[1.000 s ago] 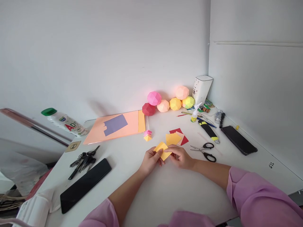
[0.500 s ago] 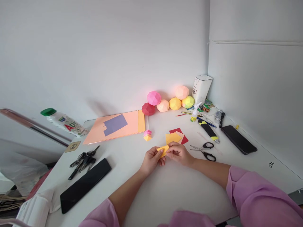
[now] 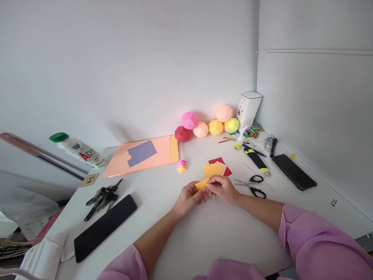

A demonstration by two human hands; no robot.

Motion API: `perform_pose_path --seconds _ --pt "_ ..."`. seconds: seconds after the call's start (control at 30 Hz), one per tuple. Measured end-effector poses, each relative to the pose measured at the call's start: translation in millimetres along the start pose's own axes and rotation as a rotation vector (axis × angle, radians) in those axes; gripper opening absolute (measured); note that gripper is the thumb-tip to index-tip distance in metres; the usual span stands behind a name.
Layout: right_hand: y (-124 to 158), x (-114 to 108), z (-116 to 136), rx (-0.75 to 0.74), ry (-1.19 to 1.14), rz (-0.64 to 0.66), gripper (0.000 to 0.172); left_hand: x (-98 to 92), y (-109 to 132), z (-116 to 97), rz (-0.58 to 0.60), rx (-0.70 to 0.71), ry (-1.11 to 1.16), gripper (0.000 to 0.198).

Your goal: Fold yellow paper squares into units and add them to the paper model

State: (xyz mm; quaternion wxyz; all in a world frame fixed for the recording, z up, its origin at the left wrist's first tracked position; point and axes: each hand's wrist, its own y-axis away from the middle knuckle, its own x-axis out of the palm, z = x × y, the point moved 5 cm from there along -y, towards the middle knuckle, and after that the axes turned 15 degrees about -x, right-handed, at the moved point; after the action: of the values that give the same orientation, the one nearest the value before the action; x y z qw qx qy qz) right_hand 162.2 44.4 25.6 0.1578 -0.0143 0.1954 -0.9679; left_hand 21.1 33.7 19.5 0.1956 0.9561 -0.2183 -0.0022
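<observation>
A small folded piece of yellow paper (image 3: 201, 184) is held above the white table, between both hands. My left hand (image 3: 189, 198) grips its left end with thumb and fingers. At its right end, my right hand (image 3: 223, 189) pinches the paper, fingers bent close together. Just beyond the hands lie loose yellow, peach and red paper squares (image 3: 213, 170), partly overlapping. A little pink and yellow folded-paper stack (image 3: 182, 166) stands to their left. Scissors (image 3: 253, 185) with black handles lie open beside my right hand.
Faceted paper balls (image 3: 216, 127) line the back wall. Peach sheets (image 3: 116, 163) carry a purple piece (image 3: 142, 153). At right are a glue bottle (image 3: 239, 144), a cutter (image 3: 256, 160) and a black phone (image 3: 293, 172). Keys (image 3: 103, 197), a dark slab (image 3: 105, 229) and a white bottle (image 3: 78, 150) are left.
The yellow paper has turned slightly and shows a narrower face. My left thumb has shifted down along it, and my right fingers have moved a little over its right end.
</observation>
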Motion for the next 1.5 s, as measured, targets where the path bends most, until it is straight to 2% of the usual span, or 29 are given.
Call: perform_pose_path --seconds 0.17,0.53,0.77,1.5 --pt "-2 0 3 -0.021 -0.01 -0.006 0.019 1.1 -3 1 0.001 -0.024 -0.006 0.032" --pt "0 0 -7 0.041 -0.12 -0.05 0.021 0.4 -2 2 -0.013 -0.016 -0.005 0.031" --pt "0 0 -7 0.06 -0.117 -0.057 0.023 0.0 -2 2 -0.05 -0.032 -0.033 0.033" --pt "-1 0 -9 0.045 -0.147 -0.07 0.022 -0.7 -3 4 -0.033 -0.044 -0.014 0.032"
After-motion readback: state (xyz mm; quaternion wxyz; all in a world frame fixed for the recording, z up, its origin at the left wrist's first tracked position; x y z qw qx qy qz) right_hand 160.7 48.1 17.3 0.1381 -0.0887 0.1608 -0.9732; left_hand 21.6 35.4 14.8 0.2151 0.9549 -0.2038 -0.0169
